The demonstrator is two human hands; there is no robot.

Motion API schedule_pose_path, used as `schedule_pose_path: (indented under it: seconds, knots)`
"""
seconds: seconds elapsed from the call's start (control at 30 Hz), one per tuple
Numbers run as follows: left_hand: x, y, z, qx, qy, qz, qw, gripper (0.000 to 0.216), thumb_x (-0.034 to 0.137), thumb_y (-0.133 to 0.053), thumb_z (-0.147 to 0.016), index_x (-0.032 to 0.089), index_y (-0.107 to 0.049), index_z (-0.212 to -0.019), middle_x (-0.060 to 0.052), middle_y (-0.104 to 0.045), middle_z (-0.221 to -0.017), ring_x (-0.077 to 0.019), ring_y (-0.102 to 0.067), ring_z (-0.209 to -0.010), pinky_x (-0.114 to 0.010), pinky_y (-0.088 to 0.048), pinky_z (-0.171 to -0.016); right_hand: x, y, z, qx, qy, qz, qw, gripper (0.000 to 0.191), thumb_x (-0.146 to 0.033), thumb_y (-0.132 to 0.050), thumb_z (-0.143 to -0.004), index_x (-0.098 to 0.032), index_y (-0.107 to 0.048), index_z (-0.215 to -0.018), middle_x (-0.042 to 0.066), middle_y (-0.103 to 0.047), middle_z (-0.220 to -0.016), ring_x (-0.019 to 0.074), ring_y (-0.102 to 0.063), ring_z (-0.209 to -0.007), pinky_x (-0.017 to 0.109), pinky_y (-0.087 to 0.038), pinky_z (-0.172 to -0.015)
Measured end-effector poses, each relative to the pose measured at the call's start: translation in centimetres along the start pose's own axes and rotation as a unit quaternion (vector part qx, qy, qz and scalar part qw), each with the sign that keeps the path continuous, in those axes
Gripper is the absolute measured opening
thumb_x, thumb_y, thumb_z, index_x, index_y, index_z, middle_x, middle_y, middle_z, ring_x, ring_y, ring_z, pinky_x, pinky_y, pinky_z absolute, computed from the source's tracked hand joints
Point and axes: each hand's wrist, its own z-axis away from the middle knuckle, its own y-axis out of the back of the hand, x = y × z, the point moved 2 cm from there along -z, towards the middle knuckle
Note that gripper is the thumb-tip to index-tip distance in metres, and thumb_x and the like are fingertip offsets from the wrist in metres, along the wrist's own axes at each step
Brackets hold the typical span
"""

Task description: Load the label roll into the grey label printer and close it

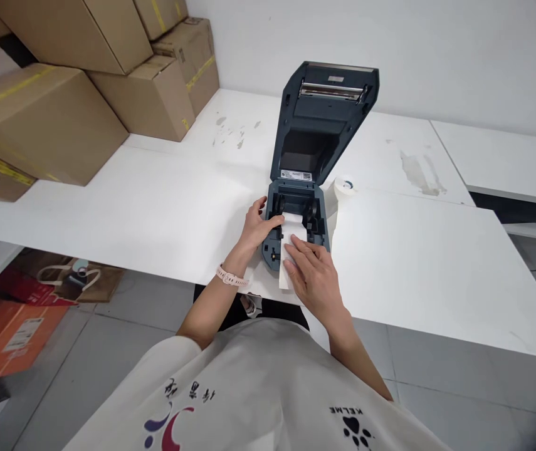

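A dark grey label printer (272,258) stands on the white table with its lid (291,147) raised. A strip of white label paper (288,283) runs from inside the printer over its front edge. My left hand (256,227) is at the printer's left wall, fingers spread along the outside and thumb reaching in to the paper. On top of the strip lies my right hand (312,272), its fingers stretched out and pressing on the paper. Part of the strip is hidden under that hand. Just right of the printer is a small white roll (344,186).
Cardboard boxes (145,97) are stacked at the back left of the table (178,200). A white wall (418,56) stands behind. Below on the left, an orange box (18,335) and a bag (82,275) are on the floor. At the right, the tabletop has a dark gap (516,207).
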Motion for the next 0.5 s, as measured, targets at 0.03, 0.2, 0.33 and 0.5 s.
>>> schedule_pose_path:
  seconds: [0.03,0.2,0.33,0.5]
  knots:
    - [0.2,0.0,0.1,-0.008,0.003,0.007,1.000,0.076,0.028,-0.079,-0.072,0.022,-0.054,-0.144,-0.012,-0.054,-0.151,-0.0268,-0.051,-0.137,-0.034,-0.048,-0.103,-0.1,-0.1,0.1,-0.001,-0.003,0.001,1.000,0.040,-0.033,-0.051,-0.104,-0.028,-0.062,-0.142,0.010,-0.063,-0.148,0.0376,-0.064,-0.123,0.062,-0.057,-0.095]
    - [0.5,-0.2,0.0,-0.051,0.031,0.055,0.997,0.080,0.026,-0.078,-0.075,0.021,-0.049,-0.150,-0.012,-0.057,-0.150,-0.0261,-0.058,-0.133,-0.035,-0.050,-0.104,0.2,-0.1,0.5,-0.003,0.010,0.003,1.000,0.044,-0.033,-0.053,-0.103,-0.033,-0.057,-0.147,0.007,-0.060,-0.152,0.0377,-0.064,-0.126,0.063,-0.056,-0.096]
    - [0.6,-0.2,-0.2,-0.057,0.028,0.063,0.996,0.081,0.025,-0.077,-0.076,0.020,-0.047,-0.151,-0.013,-0.055,-0.154,-0.0261,-0.056,-0.137,-0.035,-0.049,-0.109,0.4,0.0,0.5,-0.005,0.009,0.009,1.000,0.044,-0.033,-0.055,-0.102,-0.035,-0.057,-0.146,0.006,-0.060,-0.152,0.0370,-0.064,-0.128,0.062,-0.057,-0.095]
    - [1.1,-0.2,3.5,-0.057,0.023,0.016,0.998,0.091,0.035,-0.077,-0.083,0.025,-0.031,-0.161,-0.011,-0.039,-0.168,-0.0283,-0.040,-0.153,-0.040,-0.039,-0.121,0.2,0.2,0.9,0.001,-0.001,-0.030,1.000,0.037,-0.033,-0.058,-0.101,-0.032,-0.066,-0.137,0.007,-0.063,-0.149,0.0357,-0.063,-0.132,0.062,-0.056,-0.101]
